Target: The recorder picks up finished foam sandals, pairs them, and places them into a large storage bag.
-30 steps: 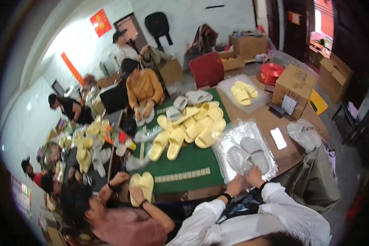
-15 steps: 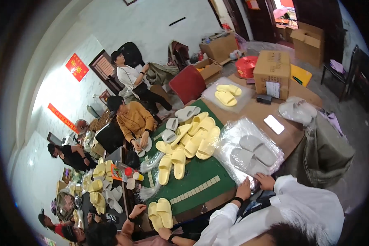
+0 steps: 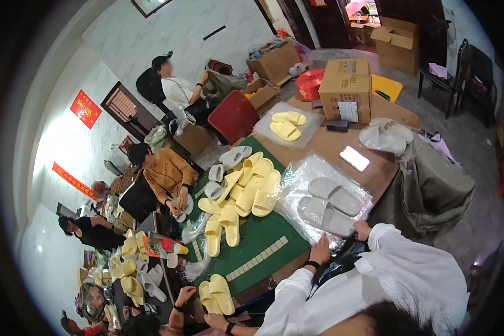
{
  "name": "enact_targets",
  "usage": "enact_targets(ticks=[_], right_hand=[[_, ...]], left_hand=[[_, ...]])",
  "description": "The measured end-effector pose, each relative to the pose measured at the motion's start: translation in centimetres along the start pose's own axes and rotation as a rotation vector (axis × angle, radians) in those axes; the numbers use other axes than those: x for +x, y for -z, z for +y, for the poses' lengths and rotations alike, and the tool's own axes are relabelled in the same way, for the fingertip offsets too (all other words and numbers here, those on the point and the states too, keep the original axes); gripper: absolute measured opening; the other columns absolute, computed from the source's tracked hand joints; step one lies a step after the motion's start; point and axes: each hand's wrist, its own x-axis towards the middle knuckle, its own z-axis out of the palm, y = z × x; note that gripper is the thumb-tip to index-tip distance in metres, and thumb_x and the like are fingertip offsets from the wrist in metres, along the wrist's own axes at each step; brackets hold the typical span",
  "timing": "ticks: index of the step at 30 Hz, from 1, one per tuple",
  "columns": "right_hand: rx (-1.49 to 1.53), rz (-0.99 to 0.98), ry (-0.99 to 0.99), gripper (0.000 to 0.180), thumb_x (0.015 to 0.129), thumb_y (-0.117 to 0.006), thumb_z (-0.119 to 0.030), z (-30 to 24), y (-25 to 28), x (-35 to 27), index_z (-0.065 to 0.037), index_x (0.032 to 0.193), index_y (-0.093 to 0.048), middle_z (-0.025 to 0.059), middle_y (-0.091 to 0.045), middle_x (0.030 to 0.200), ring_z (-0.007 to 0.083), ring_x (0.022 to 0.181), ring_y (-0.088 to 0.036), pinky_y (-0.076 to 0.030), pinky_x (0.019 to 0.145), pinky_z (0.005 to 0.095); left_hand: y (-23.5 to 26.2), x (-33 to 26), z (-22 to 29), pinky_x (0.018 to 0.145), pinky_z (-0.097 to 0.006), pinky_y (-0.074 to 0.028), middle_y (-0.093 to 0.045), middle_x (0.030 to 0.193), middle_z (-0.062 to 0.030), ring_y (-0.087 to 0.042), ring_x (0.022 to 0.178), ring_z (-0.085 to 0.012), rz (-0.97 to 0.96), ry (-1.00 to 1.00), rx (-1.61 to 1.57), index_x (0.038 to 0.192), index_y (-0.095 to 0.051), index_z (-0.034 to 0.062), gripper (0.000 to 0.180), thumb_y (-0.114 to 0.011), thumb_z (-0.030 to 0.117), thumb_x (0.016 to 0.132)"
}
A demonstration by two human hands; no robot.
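Table (image 3: 325,147): brown top, green mat (image 3: 257,246) over its left part. Yellow slippers (image 3: 246,187) heaped on mat near far edge; row of pale tiles (image 3: 257,259) along mat's near edge; one yellow pair (image 3: 217,295) at near left corner. Cardboard box (image 3: 346,89) at far right corner, red basin (image 3: 309,84) just behind it. Second yellow pair (image 3: 287,125) on clear plastic at far edge. Grey pair in a bag (image 3: 385,136) at right edge, white phone (image 3: 355,158) near it.

Clear plastic sheet (image 3: 325,201) spread at near right edge, grey slippers (image 3: 329,205) side by side on it, soles down.

Left hand (image 3: 320,250) at sheet's near edge, fingers flat, touching plastic; grip not discernible. Right hand (image 3: 362,229) at heel end of nearer grey slipper, touching or just beside it; closure not discernible. Hands apart, white sleeves (image 3: 397,269) behind.

Other persons seated along table's left side, one in orange top (image 3: 168,173) handling a slipper.
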Motion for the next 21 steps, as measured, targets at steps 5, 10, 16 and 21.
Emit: enact_targets(ticks=[5, 10, 16, 21], right_hand=[[1.137, -0.361, -0.801, 0.024, 0.078, -0.054, -0.017, -9.3, 4.3, -0.5, -0.004, 0.098, -0.050, 0.0124, -0.058, 0.079, 0.0218, 0.058, -0.055, -0.044, 0.046, 0.0322], [1.178, -0.407, -0.762, 0.021, 0.079, -0.053, -0.020, -15.4, 11.2, -2.7, -0.007, 0.096, -0.051, 0.0099, -0.057, 0.080, 0.0182, 0.068, -0.055, -0.045, 0.057, 0.0274], [1.353, -0.952, -0.248, 0.017, 0.083, -0.055, -0.024, -7.7, 11.6, -2.4, -0.009, 0.090, -0.056, 0.0036, -0.057, 0.076, 0.0151, 0.066, -0.055, -0.044, 0.060, 0.0276], [1.155, -0.613, -0.471, 0.023, 0.083, -0.056, -0.027, -6.5, 15.5, -4.2, -0.009, 0.096, -0.055, 0.0052, -0.058, 0.084, 0.0168, 0.071, -0.056, -0.045, 0.064, 0.0313]], left_hand=[[-1.8, 0.2, -0.6, 0.093, -0.045, -0.038, -0.016, 0.143, -0.0220, -0.038, 0.121, -0.0348, 0.085, -0.017, 0.020, 0.126, -0.037, -0.0048, 0.062, -0.058, 0.017, 0.071], [0.6, 1.1, -1.8, 0.094, -0.043, -0.039, -0.029, 0.137, -0.0237, -0.044, 0.111, -0.0411, -0.104, 0.061, -0.354, 0.122, -0.045, 0.0006, 0.053, -0.059, 0.021, 0.076], [29.4, -6.7, 8.3, 0.085, -0.027, -0.043, -0.059, 0.106, -0.0068, -0.055, 0.095, -0.0127, -0.495, -0.734, -1.267, 0.120, -0.050, -0.0014, 0.035, -0.048, 0.021, 0.093], [36.4, -16.7, 14.3, 0.092, -0.032, -0.039, -0.045, 0.125, -0.0137, -0.048, 0.108, -0.0176, -0.751, -1.285, -1.291, 0.131, -0.032, -0.0046, 0.045, -0.043, 0.018, 0.094]])
